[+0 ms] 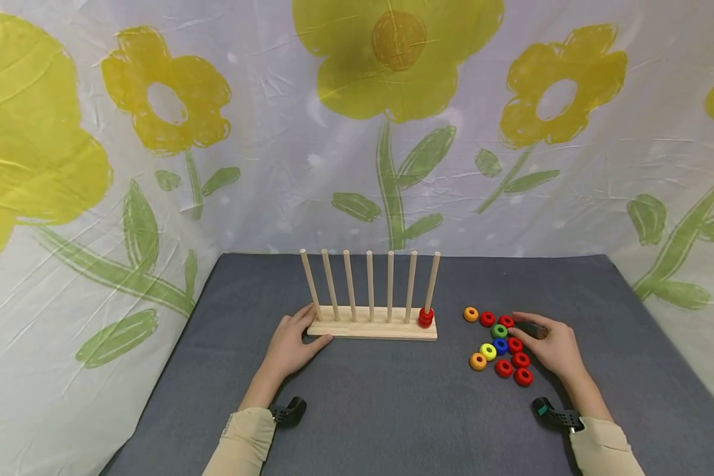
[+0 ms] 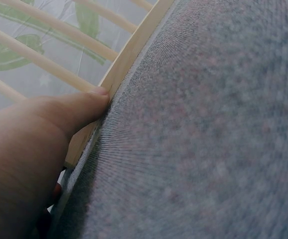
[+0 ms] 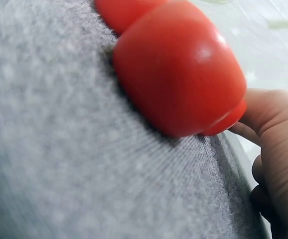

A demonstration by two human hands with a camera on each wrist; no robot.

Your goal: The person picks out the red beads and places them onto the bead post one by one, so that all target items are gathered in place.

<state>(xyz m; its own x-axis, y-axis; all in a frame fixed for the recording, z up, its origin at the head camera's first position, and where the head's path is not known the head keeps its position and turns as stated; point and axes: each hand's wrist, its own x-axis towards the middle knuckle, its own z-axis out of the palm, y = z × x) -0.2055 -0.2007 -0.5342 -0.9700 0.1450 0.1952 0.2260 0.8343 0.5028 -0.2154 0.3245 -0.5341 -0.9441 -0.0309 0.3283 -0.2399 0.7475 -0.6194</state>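
A wooden rack (image 1: 371, 332) with a row of several upright pegs stands on the dark cloth. Two red rings (image 1: 426, 318) are stacked on its rightmost peg. My left hand (image 1: 288, 342) grips the rack's left end, its thumb (image 2: 86, 107) against the front edge and fingers behind. To the right, my right hand (image 1: 553, 345) reaches to a red ring (image 1: 506, 321), with thumb and forefinger apart at its right side. In the right wrist view, a near red ring (image 3: 181, 74) hides the fingertips, so contact is unclear.
Around the right hand lie several more red rings, a green ring (image 1: 499, 331), a blue ring (image 1: 500, 346), a yellow ring (image 1: 488, 352) and two orange rings (image 1: 478, 361). A flower-printed sheet (image 1: 262, 198) hangs behind the cloth-covered table (image 1: 393, 410).
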